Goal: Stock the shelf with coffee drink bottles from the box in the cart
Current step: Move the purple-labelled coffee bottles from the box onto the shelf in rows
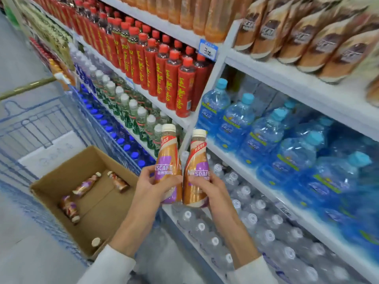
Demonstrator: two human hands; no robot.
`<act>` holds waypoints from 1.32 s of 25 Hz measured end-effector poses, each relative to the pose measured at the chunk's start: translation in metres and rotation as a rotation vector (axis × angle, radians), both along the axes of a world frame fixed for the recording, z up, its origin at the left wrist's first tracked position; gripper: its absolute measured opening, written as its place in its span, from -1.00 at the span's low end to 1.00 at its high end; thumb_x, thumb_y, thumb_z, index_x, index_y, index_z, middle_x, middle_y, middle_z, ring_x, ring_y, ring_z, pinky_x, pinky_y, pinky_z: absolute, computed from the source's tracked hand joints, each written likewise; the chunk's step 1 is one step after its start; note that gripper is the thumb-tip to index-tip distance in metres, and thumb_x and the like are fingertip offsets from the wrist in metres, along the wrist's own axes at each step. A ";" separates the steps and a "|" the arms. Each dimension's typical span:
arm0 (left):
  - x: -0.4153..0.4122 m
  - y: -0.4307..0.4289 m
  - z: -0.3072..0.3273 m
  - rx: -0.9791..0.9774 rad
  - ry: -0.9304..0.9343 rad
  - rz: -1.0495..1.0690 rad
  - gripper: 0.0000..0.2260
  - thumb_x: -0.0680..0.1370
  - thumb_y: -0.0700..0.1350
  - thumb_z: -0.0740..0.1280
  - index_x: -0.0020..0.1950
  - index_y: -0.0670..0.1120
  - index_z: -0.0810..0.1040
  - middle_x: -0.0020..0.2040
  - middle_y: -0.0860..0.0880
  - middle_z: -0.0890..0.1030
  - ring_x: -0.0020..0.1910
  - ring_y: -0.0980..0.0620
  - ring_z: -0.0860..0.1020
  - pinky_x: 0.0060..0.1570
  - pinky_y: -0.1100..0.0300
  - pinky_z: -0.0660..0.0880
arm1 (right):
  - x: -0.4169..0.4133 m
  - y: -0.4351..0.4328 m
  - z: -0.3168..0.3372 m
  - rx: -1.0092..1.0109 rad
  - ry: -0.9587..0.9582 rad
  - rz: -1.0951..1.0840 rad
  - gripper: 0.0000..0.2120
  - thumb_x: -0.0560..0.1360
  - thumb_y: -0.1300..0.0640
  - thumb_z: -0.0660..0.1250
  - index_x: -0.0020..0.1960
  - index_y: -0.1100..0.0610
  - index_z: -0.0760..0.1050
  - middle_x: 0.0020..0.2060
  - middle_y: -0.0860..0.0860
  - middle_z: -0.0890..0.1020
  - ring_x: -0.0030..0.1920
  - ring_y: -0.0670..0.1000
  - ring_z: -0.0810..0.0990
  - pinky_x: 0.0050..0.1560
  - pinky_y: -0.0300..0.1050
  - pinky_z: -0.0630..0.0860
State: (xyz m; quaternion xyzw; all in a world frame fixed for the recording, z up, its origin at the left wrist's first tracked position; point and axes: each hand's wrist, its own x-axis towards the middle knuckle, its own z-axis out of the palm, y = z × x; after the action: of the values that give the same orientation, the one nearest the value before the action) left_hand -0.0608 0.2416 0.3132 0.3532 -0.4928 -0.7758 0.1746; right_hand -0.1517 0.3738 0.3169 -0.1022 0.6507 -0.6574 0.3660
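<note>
Before the shelf [205, 144], fingers [150, 182] grip two upright coffee bottles [167, 160].

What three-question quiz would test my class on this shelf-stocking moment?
1. True or false: the left hand and the right hand each hold one Nescafé bottle.
2. Which colour are the caps of the red Wanglaoji bottles? A red, B blue, C white.
3. Fill in: ___ coffee bottles lie on their sides in the cardboard box.
Key: 1 true; 2 A; 3 three.
</note>
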 end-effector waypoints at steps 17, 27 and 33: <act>-0.162 0.220 0.119 -0.028 0.356 -0.732 -0.34 0.01 -0.08 0.60 0.08 -0.06 0.53 -0.17 -0.08 0.72 -0.24 -0.03 0.66 -0.22 0.09 0.60 | -0.033 0.244 0.116 -0.140 0.281 -0.805 -0.54 0.26 -0.05 0.54 0.11 0.11 0.65 -0.09 0.05 0.75 -0.12 0.02 0.71 -0.17 -0.15 0.61; -0.205 0.293 0.157 -0.183 0.509 -0.848 -0.43 0.21 -0.16 0.63 0.21 -0.07 0.62 0.04 -0.04 0.73 0.02 0.00 0.70 0.00 0.13 0.62 | -0.049 0.310 0.153 -0.076 0.495 -0.956 -0.70 0.48 0.06 0.48 0.19 0.06 0.61 0.00 0.00 0.75 -0.04 -0.02 0.72 -0.20 -0.22 0.60; -0.244 0.335 0.173 -0.422 0.559 -0.793 -0.52 0.40 -0.26 0.57 0.30 -0.08 0.58 0.08 0.06 0.72 0.04 0.15 0.68 0.01 0.28 0.62 | -0.101 0.377 0.169 0.037 0.608 -1.013 -0.55 0.49 0.12 0.51 0.32 0.06 0.43 0.09 -0.04 0.69 0.00 -0.15 0.69 -0.07 -0.29 0.58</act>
State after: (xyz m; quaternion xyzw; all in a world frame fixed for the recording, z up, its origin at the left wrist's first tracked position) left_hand -0.3050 0.5770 0.4865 -0.1235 -0.6687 -0.7308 0.0596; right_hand -0.2531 0.7505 0.4861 0.0437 0.7054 -0.6801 -0.1948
